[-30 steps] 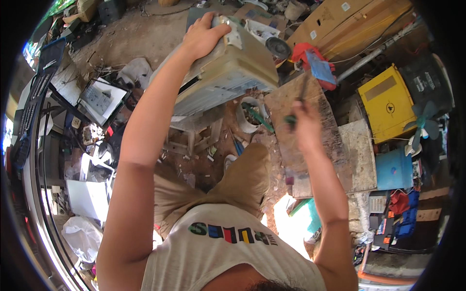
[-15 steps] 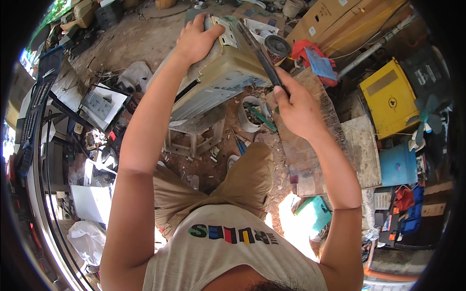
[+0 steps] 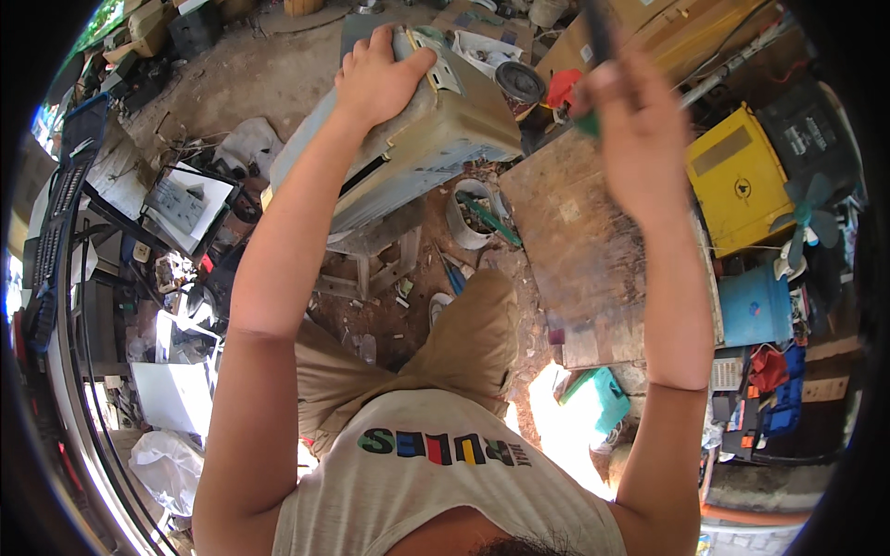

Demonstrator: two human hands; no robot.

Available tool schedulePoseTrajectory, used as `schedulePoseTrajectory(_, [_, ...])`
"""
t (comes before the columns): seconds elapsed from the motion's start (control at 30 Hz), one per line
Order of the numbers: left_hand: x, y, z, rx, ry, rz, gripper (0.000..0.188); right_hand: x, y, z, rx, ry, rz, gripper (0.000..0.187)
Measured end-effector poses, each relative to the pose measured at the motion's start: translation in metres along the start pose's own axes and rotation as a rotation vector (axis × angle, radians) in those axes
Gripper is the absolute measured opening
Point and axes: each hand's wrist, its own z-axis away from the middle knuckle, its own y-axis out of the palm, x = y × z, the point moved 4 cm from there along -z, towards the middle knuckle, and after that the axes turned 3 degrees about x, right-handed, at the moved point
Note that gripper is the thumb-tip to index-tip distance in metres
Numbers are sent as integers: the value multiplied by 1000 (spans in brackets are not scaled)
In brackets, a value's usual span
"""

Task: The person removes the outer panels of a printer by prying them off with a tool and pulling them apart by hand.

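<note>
A boxy beige appliance casing [image 3: 436, 139] rests on a worn stool [image 3: 375, 259] in front of me. Over its upper edge lies my left hand [image 3: 382, 85], with the fingers curled on the far side and the thumb spread to the right, gripping it. My right hand [image 3: 640, 130] is raised to the right of the casing, apart from it and above the wooden board. It is closed round a long dark bar-shaped tool [image 3: 598, 32]. Motion blurs this hand and the tool, and the tool's far end leaves the picture's top.
A wooden board [image 3: 575, 250] lies to the right of the stool. Between them stands a white bucket [image 3: 468, 222] with a green-handled tool in it. Farther right are a yellow case [image 3: 737, 181], a blue bin [image 3: 756, 310] and a fan. Cluttered electronics and papers [image 3: 190, 204] fill the left.
My right hand has swung up and to the right with the bar-shaped tool, away from the casing's corner. The left hand keeps its place on the casing.
</note>
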Motion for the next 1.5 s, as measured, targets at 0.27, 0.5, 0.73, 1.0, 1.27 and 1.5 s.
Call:
schedulePoseTrajectory(0.27, [-10, 8, 2, 23, 3, 45, 85, -79, 42, 43, 186, 172, 223, 39])
schedulePoseTrajectory(0.5, [39, -14, -19, 98, 111, 323, 71, -130, 9, 33, 39, 378, -29, 28])
schedulePoseTrajectory(0.73, [55, -59, -3, 371, -5, 804, 67, -155, 26, 38, 10, 437, -467, 28])
schedulePoseTrajectory(1.0, [89, -90, -9, 519, 34, 952, 80, -189, 116, 4, 295, 497, -645, 61])
schedulePoseTrajectory(1.27, [79, -89, -7, 471, 11, 785, 75, -105, 102, -94, 315, 25, -93, 58])
schedulePoseTrajectory(1.5, [41, -71, 1, 497, 87, 695, 74, -44, 147, -134, 618, -337, 216, 54])
